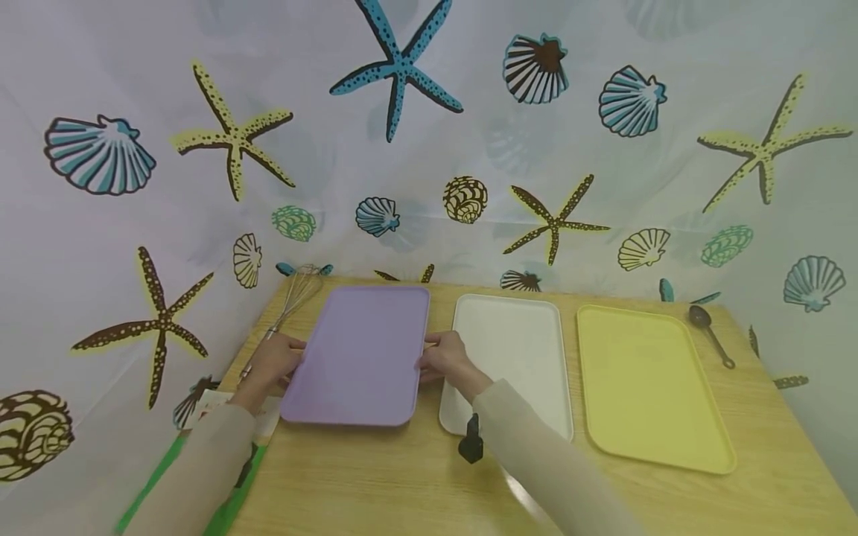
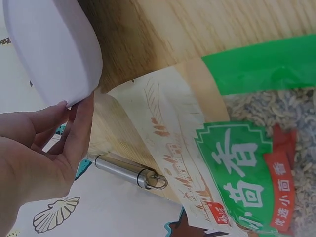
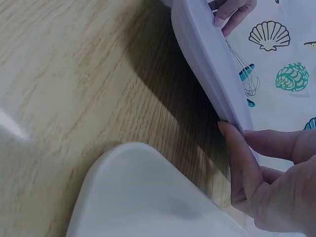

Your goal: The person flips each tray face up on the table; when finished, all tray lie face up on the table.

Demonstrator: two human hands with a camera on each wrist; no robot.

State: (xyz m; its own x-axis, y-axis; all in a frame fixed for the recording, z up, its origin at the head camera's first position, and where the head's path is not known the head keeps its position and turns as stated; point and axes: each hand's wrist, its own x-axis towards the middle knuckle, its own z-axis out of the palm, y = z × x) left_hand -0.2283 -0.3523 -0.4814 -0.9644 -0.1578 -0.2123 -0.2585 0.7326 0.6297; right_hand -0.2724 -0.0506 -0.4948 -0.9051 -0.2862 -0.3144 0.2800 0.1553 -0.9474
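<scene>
A purple tray (image 1: 362,353) is held between both hands, raised off the wooden table with its shadow beneath it in the right wrist view. My left hand (image 1: 272,363) pinches its left edge, thumb on the rim and fingers under, as the left wrist view shows. On the opposite edge my right hand (image 3: 276,182) grips the rim between thumb and fingers. Beside the right hand lies a white tray (image 1: 512,365), partly covered by that forearm. A whisk (image 1: 295,298) lies just beyond the left hand, its steel handle (image 2: 123,170) pointing toward me.
On the right lies a yellow tray (image 1: 650,387), with a dark spoon (image 1: 710,335) beside it. A green and clear bag of seeds (image 2: 247,163) is at the table's left edge, under the left forearm. A shell-patterned curtain (image 1: 429,149) encloses the wooden table (image 1: 348,476).
</scene>
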